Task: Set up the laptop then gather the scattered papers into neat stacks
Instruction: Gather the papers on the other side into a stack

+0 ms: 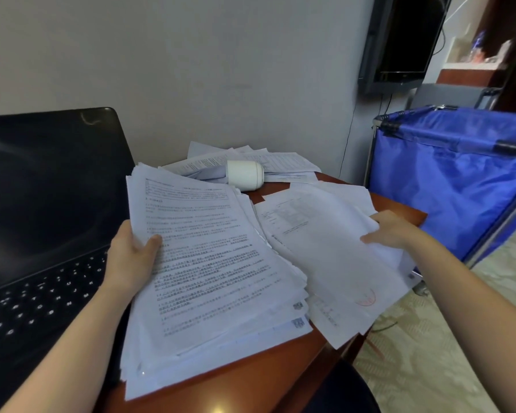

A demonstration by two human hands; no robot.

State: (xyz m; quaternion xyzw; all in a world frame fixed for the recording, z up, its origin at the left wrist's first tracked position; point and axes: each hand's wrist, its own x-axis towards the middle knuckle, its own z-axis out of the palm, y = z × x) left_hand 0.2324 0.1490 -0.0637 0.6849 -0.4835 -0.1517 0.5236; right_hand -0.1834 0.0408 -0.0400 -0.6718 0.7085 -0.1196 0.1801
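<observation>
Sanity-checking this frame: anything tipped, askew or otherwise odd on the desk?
A white cup lies on its side among the far papers. The sheets in the right hand overhang the desk edge, and the stack the left hand holds is fanned.

just left of the left hand's (131, 257) grip on the paper stack (215, 278), the open laptop (42, 204) blocks the way. beyond that grip a white jar (245, 175) lies on its side. right of the right hand's (390, 229) grip on the loose sheets (325, 248), a blue cart (459, 180) stands near. bare table (251, 377) shows nearer than both grips.
</observation>
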